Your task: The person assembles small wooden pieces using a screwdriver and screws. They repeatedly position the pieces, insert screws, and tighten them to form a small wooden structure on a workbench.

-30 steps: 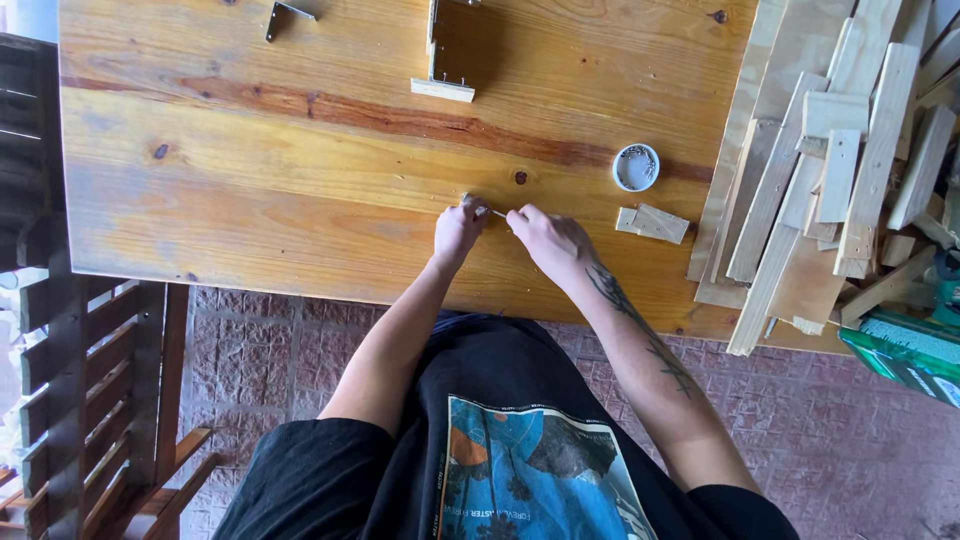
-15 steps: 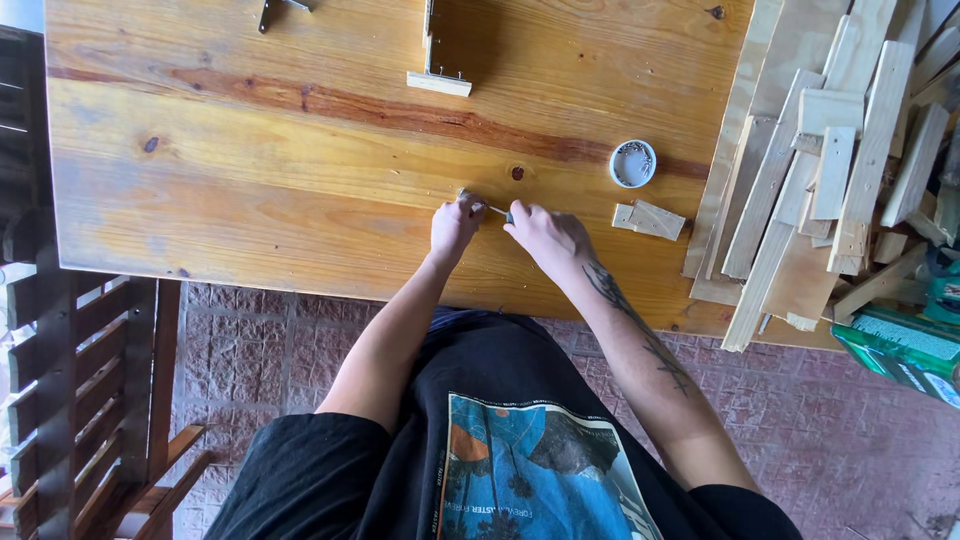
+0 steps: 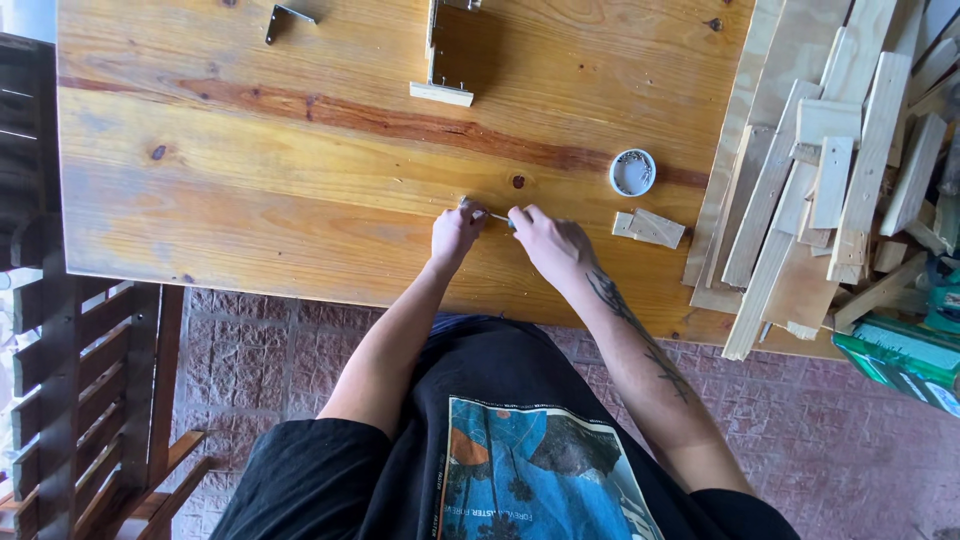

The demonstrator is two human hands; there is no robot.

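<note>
Apparently both hands' grips [image 3: 455, 232] [image 3: 552, 243] pinched on one thin screw [image 3: 497, 216].

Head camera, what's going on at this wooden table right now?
A person stands at a wooden table, pinching a small thin metal piece between the left hand and right hand. Just to the right sit a small round white container and two little wood blocks, with a pile of wood offcuts beyond.

My left grip [image 3: 455, 232] and right grip [image 3: 548, 243] pinch a thin metal piece [image 3: 497, 216] between them on the tabletop [image 3: 250, 200], near a small white tin [image 3: 632, 172].
</note>
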